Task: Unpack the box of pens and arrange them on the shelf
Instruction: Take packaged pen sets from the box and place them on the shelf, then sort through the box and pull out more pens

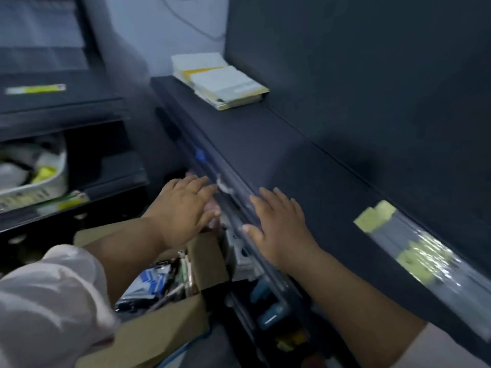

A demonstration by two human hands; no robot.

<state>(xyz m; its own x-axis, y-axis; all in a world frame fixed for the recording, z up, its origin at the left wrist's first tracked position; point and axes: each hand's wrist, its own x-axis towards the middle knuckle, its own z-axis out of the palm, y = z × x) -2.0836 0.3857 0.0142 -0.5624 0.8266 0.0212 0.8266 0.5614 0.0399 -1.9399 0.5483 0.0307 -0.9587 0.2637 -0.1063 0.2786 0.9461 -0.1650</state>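
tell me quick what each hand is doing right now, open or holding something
left hand: open, fingers straight at the front edge of the shelf, holding nothing.
right hand: open, lying flat on the same edge.

This looks like a stationery shop. A dark display shelf [265,144] has a clear plastic label strip [425,251] along its front edge, with yellow tags [374,216] behind it. Paper pads [220,83] are stacked on it. Shelving [66,104] on the left holds a white basket [50,181] of goods, and an open cardboard box [159,330] holds sealed packets [151,282].
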